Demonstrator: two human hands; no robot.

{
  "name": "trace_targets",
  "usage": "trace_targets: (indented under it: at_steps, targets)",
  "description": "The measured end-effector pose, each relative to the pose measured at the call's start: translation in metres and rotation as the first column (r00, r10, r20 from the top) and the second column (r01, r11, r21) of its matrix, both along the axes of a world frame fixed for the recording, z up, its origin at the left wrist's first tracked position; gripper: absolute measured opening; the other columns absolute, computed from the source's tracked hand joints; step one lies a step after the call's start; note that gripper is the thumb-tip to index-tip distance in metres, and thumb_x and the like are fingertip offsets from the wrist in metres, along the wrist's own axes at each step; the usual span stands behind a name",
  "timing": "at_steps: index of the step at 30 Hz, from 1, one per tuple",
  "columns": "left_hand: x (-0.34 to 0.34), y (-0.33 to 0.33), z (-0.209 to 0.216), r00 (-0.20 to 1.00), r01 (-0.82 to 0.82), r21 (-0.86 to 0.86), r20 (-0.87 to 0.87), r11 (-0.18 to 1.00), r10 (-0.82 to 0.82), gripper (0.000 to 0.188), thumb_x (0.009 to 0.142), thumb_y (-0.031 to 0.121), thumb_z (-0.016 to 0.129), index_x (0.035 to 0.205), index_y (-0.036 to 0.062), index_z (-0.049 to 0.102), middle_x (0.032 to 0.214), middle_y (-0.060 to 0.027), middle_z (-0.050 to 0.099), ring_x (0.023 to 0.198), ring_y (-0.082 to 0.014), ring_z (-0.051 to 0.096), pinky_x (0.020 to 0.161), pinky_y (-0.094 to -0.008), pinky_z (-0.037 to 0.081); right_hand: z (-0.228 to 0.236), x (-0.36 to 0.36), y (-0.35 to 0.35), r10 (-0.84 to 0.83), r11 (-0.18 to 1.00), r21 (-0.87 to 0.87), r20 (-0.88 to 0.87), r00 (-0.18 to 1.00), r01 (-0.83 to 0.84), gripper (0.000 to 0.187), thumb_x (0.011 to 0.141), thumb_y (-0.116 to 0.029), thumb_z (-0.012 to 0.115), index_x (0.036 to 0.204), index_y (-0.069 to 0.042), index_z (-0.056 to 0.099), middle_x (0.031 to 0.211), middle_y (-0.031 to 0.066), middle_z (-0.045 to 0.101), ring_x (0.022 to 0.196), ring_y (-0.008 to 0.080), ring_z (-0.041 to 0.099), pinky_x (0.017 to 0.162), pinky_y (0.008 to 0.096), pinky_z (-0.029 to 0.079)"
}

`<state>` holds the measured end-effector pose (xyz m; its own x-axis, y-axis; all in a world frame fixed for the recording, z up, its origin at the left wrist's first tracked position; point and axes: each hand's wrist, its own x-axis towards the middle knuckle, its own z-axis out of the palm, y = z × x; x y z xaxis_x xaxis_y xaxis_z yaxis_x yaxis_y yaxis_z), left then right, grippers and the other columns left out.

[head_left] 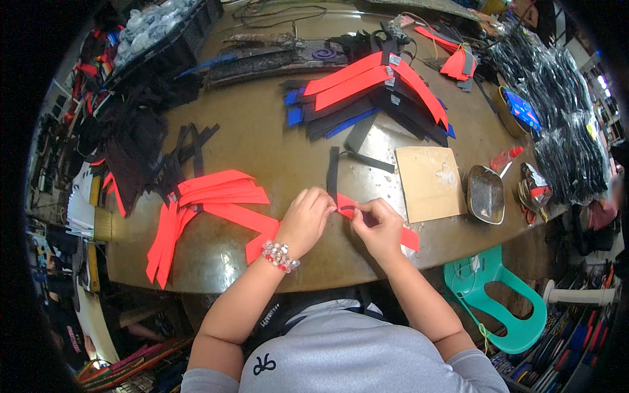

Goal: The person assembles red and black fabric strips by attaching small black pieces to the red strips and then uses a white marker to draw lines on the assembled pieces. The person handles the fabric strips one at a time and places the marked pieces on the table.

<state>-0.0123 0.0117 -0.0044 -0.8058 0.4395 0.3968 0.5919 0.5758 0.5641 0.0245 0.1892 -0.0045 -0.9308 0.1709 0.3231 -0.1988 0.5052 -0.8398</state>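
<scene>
Near the front edge of the counter (262, 147), head view: left hand (304, 221) pinched on the red strip (345, 200), right hand (379, 224) pinching it just beside, the two close but apart! The strip sits between them, below the upright black strap (333, 169); whether those are joined, can't tell. Danger now: a slack left pinch could let the strip twist, and a wide right-hand swing might nudge the cardboard (429, 180) just beyond.

Red strip (344, 204) | partly covered, near table's (282, 160) near edge | black strap (333, 171) | narrow, meets strip, points toward far edge
</scene>
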Motion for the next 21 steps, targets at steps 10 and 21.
trace_targets:
  at_steps: [10,21]
  targets:
    - [0.002,-0.003,0.004,0.971,-0.24,-0.002,-0.002,0.971,0.24,0.015,0.087,0.017,0.063,0.091,0.0044,0.056,0.101,-0.0113,0.056,0.095,-0.0309,0.053,0.086,-0.0434,0.042,0.0,-0.01,0.016,0.073,0.802,-0.591,0.24,0.968,0.086,0.019,0.091,-0.007,0.063,0.108,0.003,0.065,0.085,0.0028,0.067,0.073,0.0104,0.062,0.069,0.0251,0.052]
    - [-0.013,-0.1,0.035,0.839,-0.515,0.284,-0.025,0.809,0.543,0.013,0.094,0.014,0.055,0.094,0.0025,0.061,0.103,-0.0115,0.065,0.098,-0.0247,0.061,0.088,-0.0363,0.048,0.11,-0.105,0.022,0.52,0.753,0.458,0.027,0.854,-0.473,0.009,0.081,-0.006,0.068,0.086,0.001,0.067,0.09,0.016,0.067,0.082,0.0289,0.066,0.073,0.0348,0.052]
